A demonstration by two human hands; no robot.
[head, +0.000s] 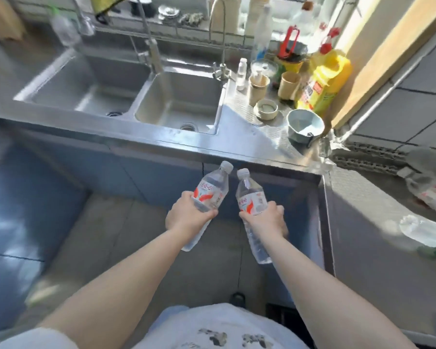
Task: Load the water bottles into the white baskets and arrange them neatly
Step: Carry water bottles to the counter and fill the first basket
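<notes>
My left hand (pixel 186 216) grips a clear water bottle (pixel 213 187) with a red and white label, its white cap pointing away from me. My right hand (pixel 264 219) grips a second bottle of the same kind (pixel 249 195), cap also forward. Both bottles are held in the air side by side, below the front edge of a steel sink counter (pixel 237 139). More bottles lie on the grey surface at the right: one with a red label (pixel 431 190) and one blurred with a green label (pixel 423 230). No white basket is in view.
A double steel sink (pixel 126 96) with taps fills the counter. Cups, a pale blue bowl (pixel 303 124), a yellow detergent jug (pixel 325 84) and other containers crowd the counter's right end. A tiled floor lies below my arms.
</notes>
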